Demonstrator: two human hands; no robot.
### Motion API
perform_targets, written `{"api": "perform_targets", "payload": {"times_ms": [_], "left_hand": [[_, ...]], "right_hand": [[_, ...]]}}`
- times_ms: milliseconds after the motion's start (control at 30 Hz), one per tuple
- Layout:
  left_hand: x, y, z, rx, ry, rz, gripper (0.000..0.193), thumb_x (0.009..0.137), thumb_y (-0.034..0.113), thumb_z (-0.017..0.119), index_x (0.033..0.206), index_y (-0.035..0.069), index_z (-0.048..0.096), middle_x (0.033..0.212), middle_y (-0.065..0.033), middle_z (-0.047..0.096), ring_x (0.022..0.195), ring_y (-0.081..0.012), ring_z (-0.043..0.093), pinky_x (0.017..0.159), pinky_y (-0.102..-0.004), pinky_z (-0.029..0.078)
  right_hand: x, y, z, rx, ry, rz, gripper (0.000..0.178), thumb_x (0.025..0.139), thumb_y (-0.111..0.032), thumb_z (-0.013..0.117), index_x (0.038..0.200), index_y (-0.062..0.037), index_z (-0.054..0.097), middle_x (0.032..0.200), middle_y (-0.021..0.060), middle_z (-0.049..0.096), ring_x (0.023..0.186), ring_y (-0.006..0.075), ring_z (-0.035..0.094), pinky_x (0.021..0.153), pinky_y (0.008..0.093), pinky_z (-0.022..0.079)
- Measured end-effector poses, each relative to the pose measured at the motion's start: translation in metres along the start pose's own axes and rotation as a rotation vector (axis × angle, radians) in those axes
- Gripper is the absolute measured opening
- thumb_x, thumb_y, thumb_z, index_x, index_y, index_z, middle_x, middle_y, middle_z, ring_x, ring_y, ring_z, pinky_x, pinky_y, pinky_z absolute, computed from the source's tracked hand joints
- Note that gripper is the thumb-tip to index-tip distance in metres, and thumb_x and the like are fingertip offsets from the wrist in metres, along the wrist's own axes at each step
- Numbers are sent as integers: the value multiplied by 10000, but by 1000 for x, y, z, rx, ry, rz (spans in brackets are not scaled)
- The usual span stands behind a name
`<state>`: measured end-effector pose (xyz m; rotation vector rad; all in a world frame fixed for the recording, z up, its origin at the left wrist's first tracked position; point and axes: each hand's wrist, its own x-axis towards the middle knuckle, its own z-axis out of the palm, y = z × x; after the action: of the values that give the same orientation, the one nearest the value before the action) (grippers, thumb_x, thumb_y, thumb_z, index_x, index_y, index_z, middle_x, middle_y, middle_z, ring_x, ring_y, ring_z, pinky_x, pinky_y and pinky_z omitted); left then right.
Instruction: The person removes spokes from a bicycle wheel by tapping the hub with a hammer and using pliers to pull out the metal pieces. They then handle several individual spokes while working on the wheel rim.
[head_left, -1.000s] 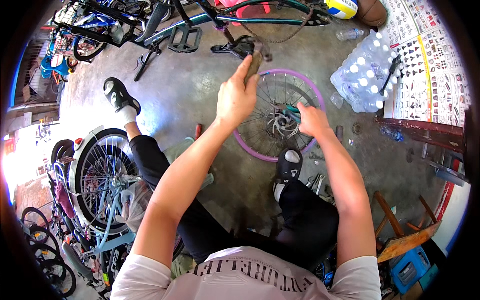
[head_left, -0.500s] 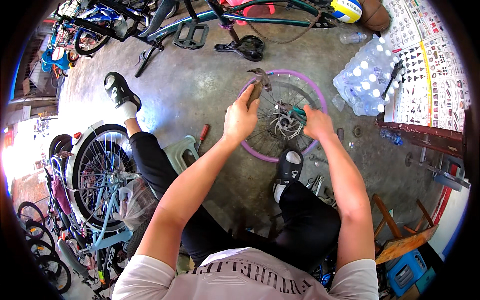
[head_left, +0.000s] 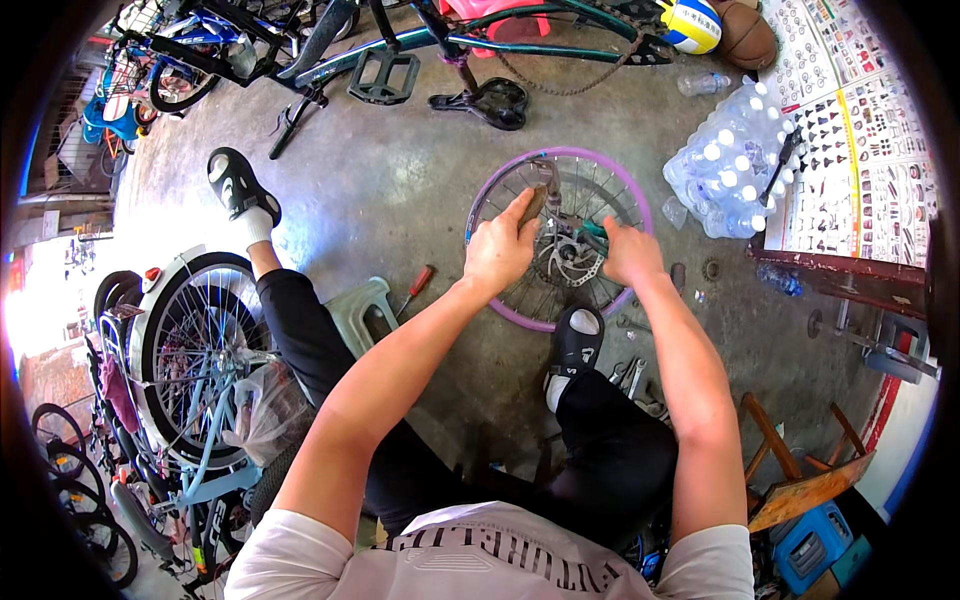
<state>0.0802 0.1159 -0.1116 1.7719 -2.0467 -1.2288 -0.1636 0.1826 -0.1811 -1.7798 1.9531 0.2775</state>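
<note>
A bicycle wheel with a purple rim lies flat on the floor ahead of me, its disc brake rotor facing up. My left hand is closed round the handle of a hammer, index finger stretched along it; the hammer head is over the wheel's spokes. My right hand grips green-handled pliers beside the hub. Their jaws point left toward the hub, and whether they touch it I cannot tell. My shoe stands against the near side of the rim.
A red-handled screwdriver lies by a pale green stool. Several wrenches are near my right foot. Wrapped water bottles stand at right, a bicycle frame lies ahead, and a light blue bicycle is on the left.
The hammer has come down and to the right, from beyond the hub to low over the spokes, with my left hand. My right hand stays near the hub with the pliers.
</note>
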Motion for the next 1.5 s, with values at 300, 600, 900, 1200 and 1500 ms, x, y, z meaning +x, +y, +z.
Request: {"api": "perform_targets", "payload": {"times_ms": [300,600,900,1200,1500], "left_hand": [[28,90,-90,-66,655,754,419,960,152,674,1377,111,651,1143,-224,737,1019,-437,717,876,-456,590],[12,-55,6,483,-465,-12,491,964,255,579,1449,188,618,1228,-255,706,1153,-433,681,995,-561,540],[-67,-75,9,-137,116,-179,477,1016,266,621,1450,72,589,1222,-251,714,1114,-432,698,962,-463,538],[-44,-47,-6,-229,92,-81,461,1002,212,638,1424,32,595,1240,-259,711,1147,-406,700,966,-424,538],[-25,-32,-2,-178,122,-3,474,996,270,652,1440,114,595,1181,-240,731,1112,-438,694,945,-472,550]], "right_hand": [[-3,5,4,45,34,4,475,775,-70,678,1236,-53,569,996,225,748,934,420,744,798,517,605],[2,-13,-10,-56,-128,-102,483,784,-85,683,1256,-63,584,1044,209,750,998,400,739,851,515,598],[-5,7,1,112,56,3,451,752,-60,689,1178,-45,543,954,212,739,912,428,731,785,540,587],[0,2,2,88,-3,31,499,746,-65,710,1215,-61,540,973,203,742,935,424,734,807,524,597],[-5,7,5,50,-25,-12,496,751,-77,711,1216,-66,541,1020,197,738,977,414,730,836,515,594]]}}
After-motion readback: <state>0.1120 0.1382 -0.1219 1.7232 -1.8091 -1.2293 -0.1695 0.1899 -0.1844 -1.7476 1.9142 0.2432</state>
